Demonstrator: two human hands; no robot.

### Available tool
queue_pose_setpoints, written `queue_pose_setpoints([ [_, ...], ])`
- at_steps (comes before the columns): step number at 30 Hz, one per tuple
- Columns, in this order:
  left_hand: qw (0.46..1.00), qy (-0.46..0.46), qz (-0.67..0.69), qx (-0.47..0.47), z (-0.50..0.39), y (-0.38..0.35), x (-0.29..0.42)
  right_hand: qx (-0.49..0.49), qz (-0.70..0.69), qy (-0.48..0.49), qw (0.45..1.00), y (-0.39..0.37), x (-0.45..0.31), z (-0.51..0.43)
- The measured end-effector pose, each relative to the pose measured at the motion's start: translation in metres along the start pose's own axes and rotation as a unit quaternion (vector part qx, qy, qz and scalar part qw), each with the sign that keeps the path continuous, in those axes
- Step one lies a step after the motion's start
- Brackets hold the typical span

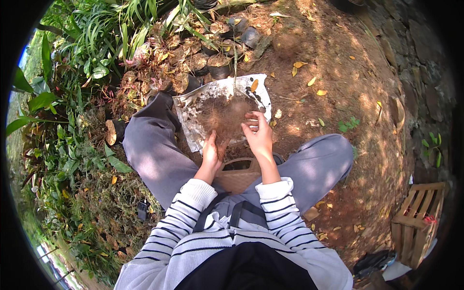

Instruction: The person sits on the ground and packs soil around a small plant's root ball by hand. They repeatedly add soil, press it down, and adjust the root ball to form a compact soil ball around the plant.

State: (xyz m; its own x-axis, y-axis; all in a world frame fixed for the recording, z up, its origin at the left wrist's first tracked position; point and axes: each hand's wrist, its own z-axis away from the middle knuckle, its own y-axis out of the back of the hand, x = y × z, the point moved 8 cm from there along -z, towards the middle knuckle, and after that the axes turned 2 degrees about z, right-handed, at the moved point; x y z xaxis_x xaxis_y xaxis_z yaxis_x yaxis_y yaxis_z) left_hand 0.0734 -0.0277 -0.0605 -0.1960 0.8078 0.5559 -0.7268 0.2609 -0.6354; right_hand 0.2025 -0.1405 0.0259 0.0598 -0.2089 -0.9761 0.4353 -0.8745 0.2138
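A loose mass of brown fibre (223, 116) lies between my hands, over a soil-stained white plastic sheet (192, 136) on the ground. My left hand (213, 150) is at its lower left side, touching the fibre from below with the palm turned inward; whether its fingers close on any strands cannot be told. At the right edge of the fibre is my right hand (258, 132), its fingers bent and a little apart, near or touching loose strands. A thin stem (235, 69) stands up beyond the fibre. The woven-pattern plastic seat (237, 179) shows between my legs.
Several black bags of soil (219, 67) stand past the sheet, beside leafy plants (76, 65). Another fibre clump (286, 45) lies on the bare earth at the upper right. A wooden crate (417, 221) is at the lower right, near a stone wall (395, 43). A small black device (143, 210) lies left.
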Motion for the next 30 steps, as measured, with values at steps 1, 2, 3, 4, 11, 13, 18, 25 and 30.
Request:
queue_pose_setpoints([
  [1, 1.0, 0.004, -0.003, -0.003, 0.0, -0.001, -0.001, -0.049, -0.013, -0.005, 0.999, -0.013, -0.005, 0.004],
  [2, 1.0, 0.007, -0.006, -0.006, 0.0, -0.002, -0.002, -0.091, 0.031, -0.012, 0.995, -0.024, -0.002, 0.008],
  [3, 1.0, 0.016, 0.007, -0.015, 0.004, -0.008, -0.001, -0.133, 0.074, -0.017, 0.988, -0.033, 0.003, 0.01],
  [4, 0.999, 0.026, 0.021, -0.023, 0.009, -0.014, -0.001, -0.153, 0.128, 0.031, 0.979, -0.036, 0.001, 0.012],
  [11, 0.996, 0.061, 0.034, -0.049, 0.016, -0.028, -0.002, -0.288, 0.247, 0.062, 0.923, -0.053, 0.011, 0.026],
  [13, 0.996, 0.07, 0.021, -0.052, 0.018, -0.03, -0.002, -0.299, 0.267, 0.03, 0.916, -0.052, 0.014, 0.029],
  [18, 0.999, 0.009, -0.035, 0.02, 0.008, 0.002, 0.009, -0.245, 0.238, 0.018, 0.94, -0.044, 0.002, 0.031],
  [25, 0.986, -0.092, -0.12, 0.069, 0.007, 0.021, 0.03, -0.206, 0.246, 0.141, 0.937, -0.07, -0.006, -0.001],
  [30, 0.993, -0.037, -0.011, 0.11, 0.001, 0.057, 0.03, -0.297, 0.24, 0.087, 0.92, -0.111, 0.023, -0.024],
])
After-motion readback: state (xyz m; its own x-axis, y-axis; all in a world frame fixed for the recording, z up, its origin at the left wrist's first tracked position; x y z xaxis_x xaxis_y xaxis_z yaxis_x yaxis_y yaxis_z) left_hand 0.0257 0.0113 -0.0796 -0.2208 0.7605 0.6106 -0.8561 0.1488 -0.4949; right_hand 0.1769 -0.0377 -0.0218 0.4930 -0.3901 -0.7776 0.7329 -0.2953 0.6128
